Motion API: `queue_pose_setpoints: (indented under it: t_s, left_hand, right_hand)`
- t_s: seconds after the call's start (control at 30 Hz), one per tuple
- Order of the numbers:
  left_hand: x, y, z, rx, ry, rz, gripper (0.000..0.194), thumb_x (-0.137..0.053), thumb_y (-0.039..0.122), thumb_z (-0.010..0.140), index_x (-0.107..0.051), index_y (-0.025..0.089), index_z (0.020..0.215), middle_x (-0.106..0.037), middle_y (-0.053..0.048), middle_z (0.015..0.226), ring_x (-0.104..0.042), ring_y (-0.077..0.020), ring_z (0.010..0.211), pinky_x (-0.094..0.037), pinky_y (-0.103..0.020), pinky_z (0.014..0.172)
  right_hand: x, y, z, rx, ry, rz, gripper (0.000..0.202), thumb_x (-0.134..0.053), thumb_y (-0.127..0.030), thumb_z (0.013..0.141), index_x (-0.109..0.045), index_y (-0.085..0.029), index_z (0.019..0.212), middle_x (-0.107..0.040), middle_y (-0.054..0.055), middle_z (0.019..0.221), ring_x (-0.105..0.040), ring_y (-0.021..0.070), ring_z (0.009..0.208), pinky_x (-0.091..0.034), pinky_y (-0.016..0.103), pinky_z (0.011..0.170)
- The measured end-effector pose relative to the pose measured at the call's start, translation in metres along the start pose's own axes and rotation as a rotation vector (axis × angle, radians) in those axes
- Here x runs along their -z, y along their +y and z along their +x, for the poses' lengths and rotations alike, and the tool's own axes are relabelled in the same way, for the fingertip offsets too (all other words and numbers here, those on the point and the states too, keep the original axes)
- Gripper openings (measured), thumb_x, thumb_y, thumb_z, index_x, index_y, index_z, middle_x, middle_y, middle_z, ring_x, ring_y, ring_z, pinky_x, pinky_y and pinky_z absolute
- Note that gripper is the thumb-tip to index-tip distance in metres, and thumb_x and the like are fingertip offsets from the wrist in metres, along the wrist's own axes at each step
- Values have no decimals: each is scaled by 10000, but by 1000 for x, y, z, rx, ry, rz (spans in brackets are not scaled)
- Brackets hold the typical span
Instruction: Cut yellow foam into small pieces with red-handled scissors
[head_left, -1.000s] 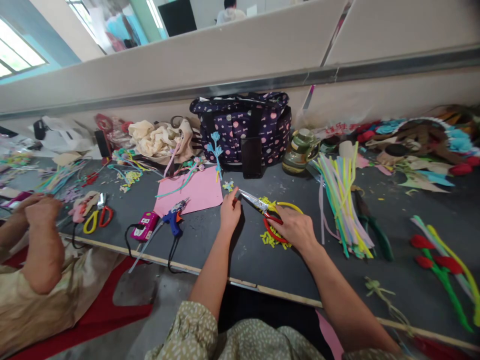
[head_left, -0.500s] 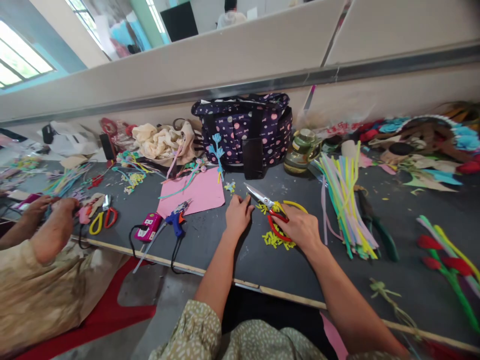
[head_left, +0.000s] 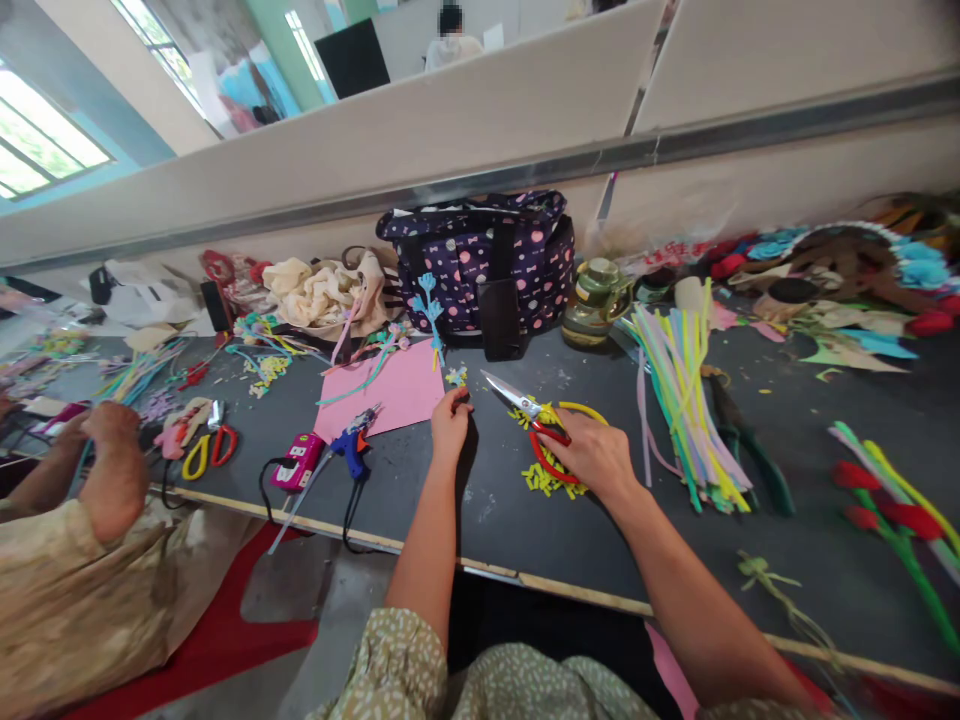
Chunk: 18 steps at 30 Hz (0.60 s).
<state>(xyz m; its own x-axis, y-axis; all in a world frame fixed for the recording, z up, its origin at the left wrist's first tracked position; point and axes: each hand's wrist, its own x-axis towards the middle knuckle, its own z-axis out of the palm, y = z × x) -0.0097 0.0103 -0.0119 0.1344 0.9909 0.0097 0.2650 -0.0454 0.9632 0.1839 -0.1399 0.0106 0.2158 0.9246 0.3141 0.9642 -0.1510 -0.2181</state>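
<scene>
My right hand [head_left: 596,455] is closed around a pair of scissors [head_left: 514,390] with red and yellow handles. The silver blades point away to the left and look slightly parted. Under and beside the scissors lie short yellow cut pieces [head_left: 553,482], partly covered by the hand. My left hand [head_left: 450,425] is over the table near the pink sheet, fingers curled together beside a small blue and yellow cluster [head_left: 456,377]. What its fingertips hold, if anything, is too small to make out.
A pink sheet [head_left: 386,395], a blue glue gun [head_left: 351,445] and a magenta power strip [head_left: 298,462] lie left. Behind stand a phone [head_left: 499,320], patterned bag [head_left: 529,250] and jar [head_left: 596,305]. Pipe cleaners [head_left: 679,400] and pliers [head_left: 757,460] lie right. A co-worker's hands [head_left: 112,440] are far left.
My left hand has moved left and slightly away from me, from beside the scissor tips to the blue and yellow cluster. My right hand keeps the scissors at nearly the same spot.
</scene>
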Motion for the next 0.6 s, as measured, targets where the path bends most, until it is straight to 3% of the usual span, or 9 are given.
queue_pose_setpoints:
  t_s: [0.13, 0.27, 0.43, 0.6]
  left_hand:
    - [-2, 12, -2, 98, 14, -254, 315, -562, 148, 675, -613, 159, 986, -659, -84, 972, -631, -172, 806, -482, -265, 626]
    - [-2, 21, 5, 204, -140, -295, 261, -601, 122, 604, -618, 135, 864, -663, -88, 840, -638, -186, 781, -482, -281, 636]
    - [-3, 28, 25, 109, -127, -346, 247, -611, 111, 588, -637, 147, 832, -660, -80, 897, -624, -196, 910, -486, -319, 771]
    - [-12, 32, 33, 206, -344, -499, 308, -679, 120, 561, -631, 142, 864, -659, -81, 920, -642, -205, 894, -483, -376, 844]
  right_hand:
    - [2, -1, 1, -6, 4, 0, 443, -395, -573, 883, -615, -206, 999, -685, 35, 846, -605, 156, 761, -279, 244, 545]
    - [2, 0, 1, -5, 1, 2, 473, -393, -571, 885, -606, -196, 1078, -691, 54, 902, -611, 164, 785, -304, 247, 558]
    - [2, 0, 1, -16, -22, 14, 492, -374, -569, 893, -600, -196, 1120, -691, 68, 986, -621, 175, 827, -357, 252, 597]
    - [4, -1, 2, -30, -34, 34, 477, -411, -552, 884, -599, -190, 1131, -695, 71, 995, -625, 176, 841, -376, 247, 610]
